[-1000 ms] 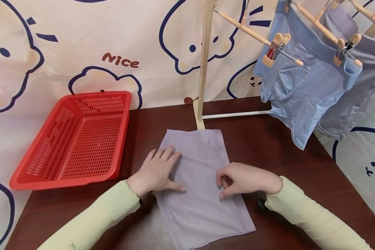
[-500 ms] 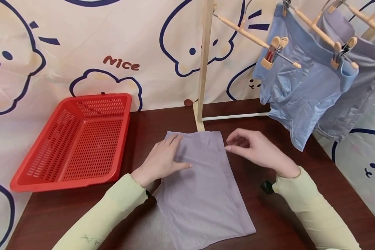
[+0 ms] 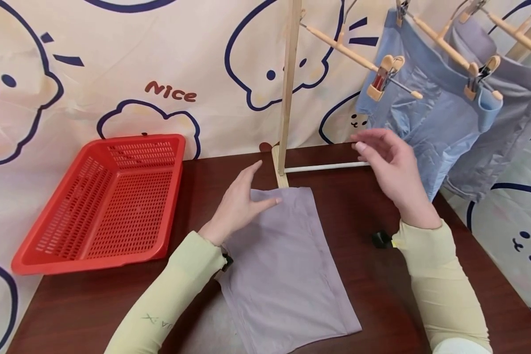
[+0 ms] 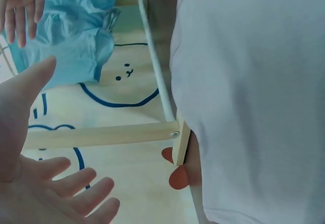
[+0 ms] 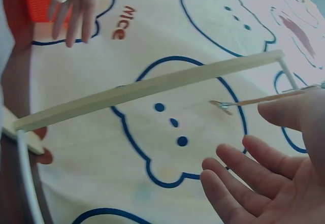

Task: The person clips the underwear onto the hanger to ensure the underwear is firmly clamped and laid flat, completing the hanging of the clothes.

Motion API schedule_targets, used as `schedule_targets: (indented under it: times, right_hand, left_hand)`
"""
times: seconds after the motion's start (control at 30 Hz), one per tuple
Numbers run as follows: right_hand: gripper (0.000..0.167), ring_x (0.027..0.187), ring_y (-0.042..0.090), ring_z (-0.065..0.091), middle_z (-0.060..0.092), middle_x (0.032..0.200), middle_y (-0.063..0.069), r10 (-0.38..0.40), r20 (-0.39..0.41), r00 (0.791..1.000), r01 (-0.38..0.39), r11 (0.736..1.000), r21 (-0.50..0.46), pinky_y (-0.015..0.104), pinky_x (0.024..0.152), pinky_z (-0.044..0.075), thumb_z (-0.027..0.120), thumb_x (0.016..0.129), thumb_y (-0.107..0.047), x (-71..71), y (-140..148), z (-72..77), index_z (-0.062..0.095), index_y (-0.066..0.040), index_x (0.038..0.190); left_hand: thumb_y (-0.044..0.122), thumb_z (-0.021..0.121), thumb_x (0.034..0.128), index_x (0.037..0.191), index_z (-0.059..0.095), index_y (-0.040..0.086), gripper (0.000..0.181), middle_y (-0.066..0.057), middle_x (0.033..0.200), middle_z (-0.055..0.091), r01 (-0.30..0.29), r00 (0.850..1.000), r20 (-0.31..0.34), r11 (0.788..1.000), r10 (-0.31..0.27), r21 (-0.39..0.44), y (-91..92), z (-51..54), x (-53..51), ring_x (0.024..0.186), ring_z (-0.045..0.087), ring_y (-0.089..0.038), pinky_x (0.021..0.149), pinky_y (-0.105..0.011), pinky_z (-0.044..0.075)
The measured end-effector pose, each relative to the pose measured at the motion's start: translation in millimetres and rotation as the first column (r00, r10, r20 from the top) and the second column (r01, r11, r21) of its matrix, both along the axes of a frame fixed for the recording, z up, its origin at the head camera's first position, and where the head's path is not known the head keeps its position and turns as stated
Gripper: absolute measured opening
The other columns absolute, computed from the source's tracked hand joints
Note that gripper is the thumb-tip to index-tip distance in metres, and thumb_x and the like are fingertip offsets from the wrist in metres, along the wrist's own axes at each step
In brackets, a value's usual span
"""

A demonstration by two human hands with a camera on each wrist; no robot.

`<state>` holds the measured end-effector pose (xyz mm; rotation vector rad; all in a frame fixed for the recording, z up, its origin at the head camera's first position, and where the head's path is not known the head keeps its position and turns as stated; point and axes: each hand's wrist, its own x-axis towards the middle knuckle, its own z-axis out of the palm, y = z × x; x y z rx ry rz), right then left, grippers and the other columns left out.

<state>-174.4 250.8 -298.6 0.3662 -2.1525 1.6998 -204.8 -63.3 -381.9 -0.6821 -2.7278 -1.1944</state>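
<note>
A lilac piece of cloth, looking like a folded garment, lies flat on the dark wooden table. Above its far left part hovers my left hand, thumb and fingers spread and holding nothing. My right hand is raised to the right, below an unloaded wooden clip hanger, its fingers loosely bent and apart from anything. Behind that hand hang light blue shorts, clipped to another hanger. In the right wrist view the hand's palm faces the hanger's thin bar.
A red plastic basket stands at the left. The wooden rack post rises behind the cloth, with a white bar low along the table. Grey-lilac shorts hang farther right. A patterned curtain backs the table.
My right hand has lifted from the cloth and moved up and right towards the hangers. My left hand has risen off the cloth and shifted forward. The cloth stays put.
</note>
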Motion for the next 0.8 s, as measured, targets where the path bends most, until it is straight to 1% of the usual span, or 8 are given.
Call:
schedule_targets:
  times: [0.03, 0.13, 0.27, 0.4, 0.57, 0.63, 0.73, 0.8]
  right_hand:
    - [0.025, 0.106, 0.017, 0.067, 0.070, 0.120, 0.011, 0.006, -0.011, 1.000, -0.006, 0.999, -0.045, 0.024, 0.084, 0.053, 0.064, 0.100, -0.008, -0.9, 0.5, 3.0, 0.066, 0.000, 0.123]
    - [0.024, 0.107, 0.020, 0.067, 0.069, 0.121, 0.013, 0.010, -0.042, 0.999, -0.016, 0.990, -0.139, 0.025, 0.084, 0.054, 0.063, 0.101, -0.008, -2.4, 1.8, 11.3, 0.066, 0.000, 0.124]
    - [0.026, 0.110, 0.024, 0.066, 0.067, 0.125, 0.015, -0.002, -0.069, 0.998, -0.013, 0.977, -0.215, 0.027, 0.086, 0.054, 0.061, 0.103, -0.013, -2.4, 1.8, 23.7, 0.065, 0.000, 0.126]
    - [0.030, 0.112, 0.026, 0.066, 0.065, 0.128, 0.017, -0.009, -0.090, 0.996, -0.020, 0.948, -0.318, 0.029, 0.088, 0.054, 0.055, 0.107, -0.018, -0.5, 1.3, 38.8, 0.065, 0.000, 0.128]
    - [0.032, 0.114, 0.030, 0.064, 0.063, 0.131, 0.018, -0.009, -0.125, 0.992, -0.041, 0.921, -0.388, 0.029, 0.089, 0.053, 0.052, 0.108, -0.020, 3.3, -0.2, 61.6, 0.065, 0.002, 0.127]
    - [0.032, 0.116, 0.031, 0.062, 0.062, 0.132, 0.019, -0.010, -0.132, 0.991, -0.042, 0.922, -0.385, 0.029, 0.089, 0.053, 0.053, 0.107, -0.020, 4.3, -1.1, 71.5, 0.065, 0.002, 0.127]
    - [0.032, 0.119, 0.031, 0.061, 0.061, 0.133, 0.020, 0.005, -0.132, 0.991, -0.058, 0.915, -0.398, 0.029, 0.089, 0.053, 0.056, 0.106, -0.020, 2.8, -1.9, 85.2, 0.066, 0.002, 0.127]
    - [0.033, 0.121, 0.031, 0.059, 0.061, 0.133, 0.020, 0.023, -0.112, 0.993, -0.066, 0.914, -0.400, 0.029, 0.089, 0.053, 0.056, 0.106, -0.020, 0.1, -0.9, 93.2, 0.066, 0.002, 0.128]
  left_hand:
    - [0.050, 0.080, 0.0850, 0.160, 0.030, 0.013, 0.098, -0.004, 0.159, 0.036, -0.006, 1.000, -0.004, 1.000, 0.006, 0.018, 1.0, 0.6, -2.0, 0.144, 0.035, -0.020, 0.115, -0.041, 0.031]
    - [0.050, 0.080, 0.0850, 0.160, 0.031, 0.013, 0.097, -0.003, 0.159, 0.036, -0.020, 1.000, -0.017, 0.998, 0.021, 0.060, 4.0, 1.9, -8.3, 0.145, 0.034, -0.019, 0.115, -0.040, 0.031]
    - [0.048, 0.081, 0.0852, 0.159, 0.032, 0.013, 0.095, -0.004, 0.158, 0.038, -0.040, 0.999, -0.029, 0.995, 0.042, 0.091, 9.0, 5.2, -17.7, 0.142, 0.038, -0.019, 0.113, -0.040, 0.034]
    - [0.043, 0.082, 0.0860, 0.158, 0.033, 0.012, 0.092, -0.003, 0.157, 0.040, -0.050, 0.998, -0.030, 0.992, 0.054, 0.116, 14.9, 11.6, -27.4, 0.140, 0.041, -0.021, 0.112, -0.041, 0.036]
    - [0.044, 0.081, 0.0865, 0.158, 0.033, 0.011, 0.092, -0.004, 0.154, 0.044, -0.053, 0.996, -0.058, 0.988, 0.062, 0.147, 22.3, 23.4, -38.9, 0.134, 0.046, -0.021, 0.108, -0.041, 0.039]
    - [0.045, 0.081, 0.0867, 0.158, 0.033, 0.012, 0.092, -0.003, 0.155, 0.043, -0.052, 0.996, -0.061, 0.985, 0.063, 0.162, 25.2, 28.3, -43.2, 0.133, 0.047, -0.021, 0.107, -0.040, 0.040]
    - [0.048, 0.079, 0.0874, 0.159, 0.031, 0.014, 0.093, 0.000, 0.158, 0.040, -0.052, 0.996, -0.057, 0.984, 0.063, 0.170, 29.5, 35.0, -49.1, 0.136, 0.046, -0.020, 0.108, -0.038, 0.040]
    - [0.050, 0.078, 0.0877, 0.159, 0.031, 0.015, 0.093, 0.000, 0.159, 0.038, -0.057, 0.996, -0.055, 0.985, 0.067, 0.162, 32.0, 38.9, -53.2, 0.138, 0.044, -0.020, 0.109, -0.037, 0.039]
